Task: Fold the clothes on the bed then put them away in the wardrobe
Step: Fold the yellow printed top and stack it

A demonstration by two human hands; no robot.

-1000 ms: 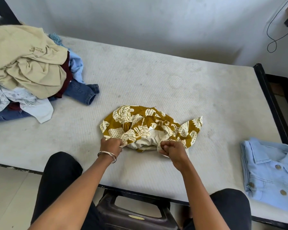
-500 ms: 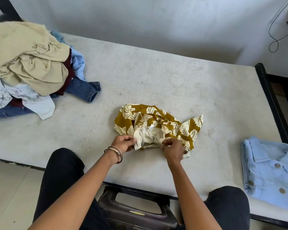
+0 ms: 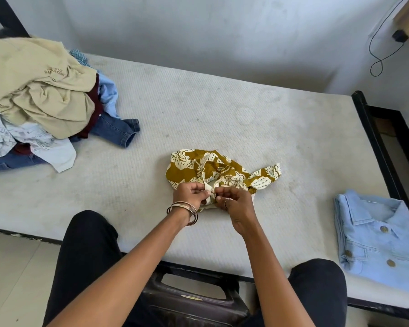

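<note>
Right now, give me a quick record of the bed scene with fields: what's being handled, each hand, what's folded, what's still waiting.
in hand: mustard floral garment, bunched near the front edge of the mattress
left hand: pinches the garment's pale inner edge
right hand: pinches the same edge, close beside the left hand
folded: light blue denim shirt, flat at the right end
waiting: heap of unfolded clothes at the far left, beige top uppermost
wardrobe: not in view
</note>
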